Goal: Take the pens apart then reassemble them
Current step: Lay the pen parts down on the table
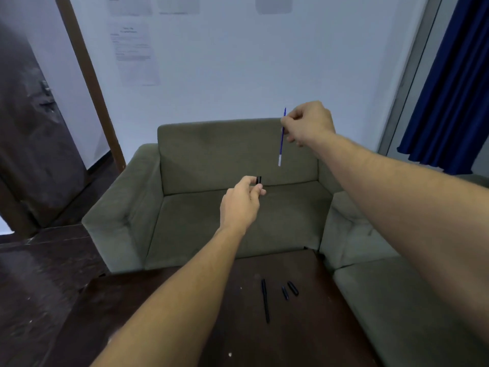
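My right hand [308, 121] is raised high and pinches a thin blue ink refill [281, 144] that hangs almost upright, its white end down. Lower and to the left, my left hand [242, 202] grips a black pen barrel [258, 180]; only its open end shows above my fingers. On the dark table [185, 327] below lie a long black pen [265, 300] and two short black pen pieces [285, 293] [293, 288] side by side to its right.
A grey-green armchair [211, 160] stands just behind the table, and another sofa seat [397, 300] runs along the right. A brown door frame [87, 75] and dark door stand at left, a blue curtain [449, 88] at right.
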